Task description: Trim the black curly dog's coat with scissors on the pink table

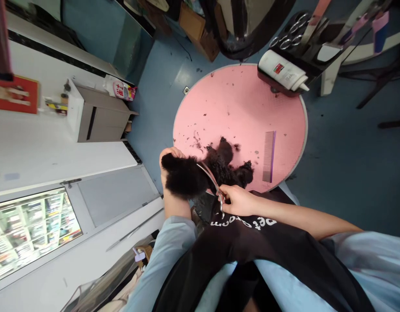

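Pink round table (pixel 245 104) fills my view, clippings scattered at ten o'clock. My left hand (pixel 169 158) grips the black dog (pixel 216 169) by a fluffy tuft; my right hand (pixel 239 200) is closed on curved scissors (pixel 210 180). Trimming looks partway; much coat remains. Comb (pixel 269 157) lies at three o'clock.

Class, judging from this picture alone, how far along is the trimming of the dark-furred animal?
Done: dark fur clippings lie scattered on the pink table. In hand: the left hand holds up a fluffy part of the dark-furred animal while the right hand works scissors beside it. Left: the fur remains thick; the comb lies unused.
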A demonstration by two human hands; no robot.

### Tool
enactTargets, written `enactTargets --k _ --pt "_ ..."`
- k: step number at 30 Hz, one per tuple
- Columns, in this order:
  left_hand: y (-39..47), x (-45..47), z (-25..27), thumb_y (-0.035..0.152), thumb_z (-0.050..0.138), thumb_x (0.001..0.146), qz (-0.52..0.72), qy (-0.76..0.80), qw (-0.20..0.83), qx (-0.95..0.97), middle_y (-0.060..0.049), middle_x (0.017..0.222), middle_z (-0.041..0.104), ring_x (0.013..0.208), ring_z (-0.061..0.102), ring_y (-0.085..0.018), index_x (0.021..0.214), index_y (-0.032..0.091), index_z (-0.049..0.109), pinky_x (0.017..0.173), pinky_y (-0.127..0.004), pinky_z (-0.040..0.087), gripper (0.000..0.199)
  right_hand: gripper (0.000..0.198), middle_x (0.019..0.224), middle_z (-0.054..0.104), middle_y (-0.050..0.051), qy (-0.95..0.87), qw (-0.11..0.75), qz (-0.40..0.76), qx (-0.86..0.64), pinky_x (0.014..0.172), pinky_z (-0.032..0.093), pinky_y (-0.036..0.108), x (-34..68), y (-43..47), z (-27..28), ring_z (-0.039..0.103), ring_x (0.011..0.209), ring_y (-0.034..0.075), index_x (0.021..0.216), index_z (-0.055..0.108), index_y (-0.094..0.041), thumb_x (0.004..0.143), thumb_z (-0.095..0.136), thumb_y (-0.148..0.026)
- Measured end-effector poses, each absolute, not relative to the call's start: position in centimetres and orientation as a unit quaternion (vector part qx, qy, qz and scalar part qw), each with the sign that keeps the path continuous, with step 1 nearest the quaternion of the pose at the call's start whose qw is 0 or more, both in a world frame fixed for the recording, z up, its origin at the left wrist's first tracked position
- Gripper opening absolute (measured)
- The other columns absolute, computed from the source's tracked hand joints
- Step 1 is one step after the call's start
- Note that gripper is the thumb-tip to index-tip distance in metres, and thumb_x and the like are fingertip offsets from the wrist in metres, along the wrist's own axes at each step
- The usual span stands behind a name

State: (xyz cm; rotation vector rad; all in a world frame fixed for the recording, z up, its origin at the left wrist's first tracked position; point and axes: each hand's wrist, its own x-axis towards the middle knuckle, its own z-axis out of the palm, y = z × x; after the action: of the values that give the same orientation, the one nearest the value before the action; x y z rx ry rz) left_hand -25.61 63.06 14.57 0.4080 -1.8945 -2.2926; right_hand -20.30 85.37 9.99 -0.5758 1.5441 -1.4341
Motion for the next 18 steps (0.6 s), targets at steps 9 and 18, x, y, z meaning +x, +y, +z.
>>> enactTargets --k 9,18 --pt "63.5 -24.9 14.3 0.026 0.049 0.085 -0.762 -0.620 0.136 0.133 0.001 0.067 0.041 0.060 0.043 -0.009 0.077 0.016 0.048 0.057 -0.026 0.034 0.013 0.022 0.078 0.063 -0.001 0.610 0.489 -0.585 -0.215 0.061 0.042 0.023 -19.8 84.4 9.3 0.057 0.065 0.012 0.084 0.052 -0.018 0.065 0.061 -0.012" --pt "62.0 -24.7 13.7 0.036 0.044 0.090 -0.792 -0.565 0.136 0.189 0.002 0.064 0.039 0.057 0.041 -0.007 0.072 0.017 0.043 0.055 -0.022 0.035 0.026 0.023 0.079 0.065 0.000 0.594 0.491 -0.600 -0.216 0.063 0.046 0.023 -18.2 82.9 9.2 0.061 0.067 0.013 0.086 0.052 -0.018 0.065 0.057 -0.008"
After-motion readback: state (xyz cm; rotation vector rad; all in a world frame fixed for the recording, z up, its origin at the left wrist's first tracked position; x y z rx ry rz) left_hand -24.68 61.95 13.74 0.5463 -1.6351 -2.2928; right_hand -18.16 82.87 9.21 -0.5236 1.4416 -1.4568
